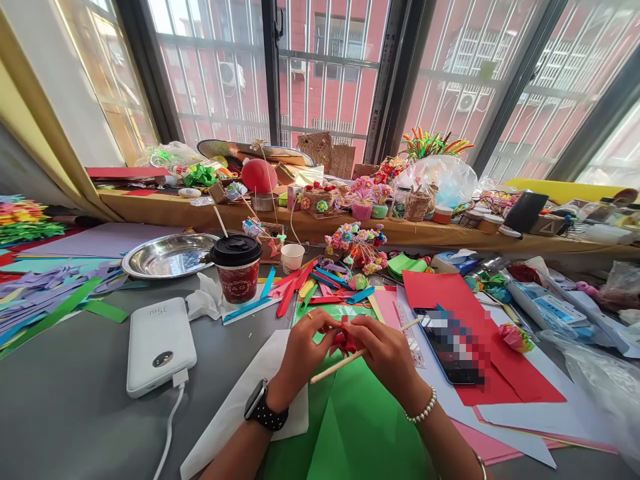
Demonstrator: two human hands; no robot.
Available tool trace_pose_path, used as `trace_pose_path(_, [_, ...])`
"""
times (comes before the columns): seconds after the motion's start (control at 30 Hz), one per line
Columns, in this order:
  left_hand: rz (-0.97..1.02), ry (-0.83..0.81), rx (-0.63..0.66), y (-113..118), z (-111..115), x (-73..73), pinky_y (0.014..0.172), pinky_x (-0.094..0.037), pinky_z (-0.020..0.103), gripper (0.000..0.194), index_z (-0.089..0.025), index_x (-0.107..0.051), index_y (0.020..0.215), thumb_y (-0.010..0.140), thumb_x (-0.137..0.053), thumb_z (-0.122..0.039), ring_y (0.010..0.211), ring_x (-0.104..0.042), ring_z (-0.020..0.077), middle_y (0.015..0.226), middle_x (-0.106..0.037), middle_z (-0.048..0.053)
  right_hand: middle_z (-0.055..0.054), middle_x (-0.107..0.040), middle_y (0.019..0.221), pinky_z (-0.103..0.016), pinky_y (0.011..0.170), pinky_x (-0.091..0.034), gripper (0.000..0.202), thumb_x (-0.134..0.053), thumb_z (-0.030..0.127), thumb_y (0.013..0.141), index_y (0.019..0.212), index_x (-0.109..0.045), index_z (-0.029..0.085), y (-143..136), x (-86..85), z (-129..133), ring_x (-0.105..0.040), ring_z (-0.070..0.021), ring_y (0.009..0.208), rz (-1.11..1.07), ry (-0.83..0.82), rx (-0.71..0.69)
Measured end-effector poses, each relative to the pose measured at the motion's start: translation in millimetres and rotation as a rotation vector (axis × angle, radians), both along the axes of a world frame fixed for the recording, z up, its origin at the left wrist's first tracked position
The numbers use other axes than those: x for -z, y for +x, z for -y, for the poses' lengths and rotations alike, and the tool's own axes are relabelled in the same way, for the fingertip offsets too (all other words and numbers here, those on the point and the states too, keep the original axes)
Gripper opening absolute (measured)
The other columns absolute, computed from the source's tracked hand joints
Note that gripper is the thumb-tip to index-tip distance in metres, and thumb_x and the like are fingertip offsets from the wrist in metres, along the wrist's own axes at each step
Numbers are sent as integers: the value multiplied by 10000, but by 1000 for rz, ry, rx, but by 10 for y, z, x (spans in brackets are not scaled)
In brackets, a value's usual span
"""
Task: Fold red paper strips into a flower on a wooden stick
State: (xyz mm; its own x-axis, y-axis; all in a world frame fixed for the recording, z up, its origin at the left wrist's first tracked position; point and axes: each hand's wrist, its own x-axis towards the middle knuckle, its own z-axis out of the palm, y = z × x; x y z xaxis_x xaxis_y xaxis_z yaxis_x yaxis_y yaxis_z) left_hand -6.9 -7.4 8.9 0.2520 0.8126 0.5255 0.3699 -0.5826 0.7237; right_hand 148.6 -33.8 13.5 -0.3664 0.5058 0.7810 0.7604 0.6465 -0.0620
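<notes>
Both hands meet over the green paper (pixel 360 427) at the front of the table. My left hand (pixel 311 347), with a dark watch at the wrist, pinches the left side of a small red paper flower (pixel 344 343). My right hand (pixel 384 348) pinches the flower's other side with thumb and forefinger. A thin wooden stick (pixel 331 369) runs slantwise through my right hand, its far end poking out near the phone. The fingers partly hide the flower, whose pointed red pieces show below them. White tissue-like paper (pixel 280 367) lies under my left wrist.
On the left are a white power bank (pixel 161 347), a lidded cup (pixel 238 279) and a steel plate (pixel 150 257). A phone (pixel 445 353) rests on red paper (pixel 530 373) at right, near a pink paper flower (pixel 515 337). Paper strips (pixel 300 287) lie beyond my hands.
</notes>
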Motion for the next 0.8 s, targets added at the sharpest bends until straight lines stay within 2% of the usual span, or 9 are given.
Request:
trace_pose_path(0.07, [40,-29,34,-14,-11,-31,687,-433,284,79,-167,-559,775,724,-547,-226,759,-542,159,783,-590,37,-42,-629,769,-209,519,-436,150,-439,143,824,874,-575,181,20,-5,-1,-580,-127,662,-78,-31,-4])
trace_pose_path(0.13, [116,-122,97,-27,-19,-66,770,-430,310,244,-179,-539,903,684,-601,-265,893,-538,185,953,-580,61,-38,-619,777,-212,548,-442,156,-448,121,810,892,-562,187,42,-22,6,-574,-124,678,-198,-78,-4])
trace_pose_path(0.2, [202,-280,195,-32,-18,-91,810,-427,330,417,-194,-495,1024,644,-642,-283,943,-541,203,1054,-555,79,-38,-602,781,-215,547,-436,158,-457,117,797,896,-555,190,59,-43,19,-561,-125,677,-319,-122,13])
trace_pose_path(0.3, [329,-537,353,-16,2,-101,781,-449,343,535,-196,-461,1090,608,-675,-288,866,-590,208,1006,-592,84,-32,-579,764,-211,497,-403,151,-463,129,788,890,-557,190,71,-67,35,-522,-117,609,-426,-168,52])
trace_pose_path(0.4, [356,-705,414,6,23,-100,671,-471,305,415,-165,-542,980,614,-665,-315,693,-624,179,837,-643,56,-8,-559,705,-202,448,-356,140,-469,139,777,876,-556,186,79,-91,32,-435,-90,489,-461,-235,80])
trace_pose_path(0.6, [292,-721,373,12,35,-140,537,-427,220,303,-157,-611,878,615,-660,-297,558,-593,129,635,-630,7,25,-525,622,-189,389,-275,170,-469,219,785,918,-564,171,136,-183,9,-291,-62,409,-441,-473,24])
trace_pose_path(0.7, [261,-718,358,5,36,-161,524,-412,209,254,-142,-627,833,620,-651,-278,530,-567,114,576,-608,-3,19,-536,638,-185,384,-261,222,-496,261,780,962,-577,164,172,-232,9,-289,-57,417,-431,-566,-14])
trace_pose_path(0.8, [235,-708,355,2,39,-168,515,-401,209,217,-140,-634,795,625,-643,-274,529,-560,113,590,-615,1,20,-546,623,-184,380,-260,200,-511,262,774,922,-600,162,190,-252,6,-290,-55,410,-442,-606,-34])
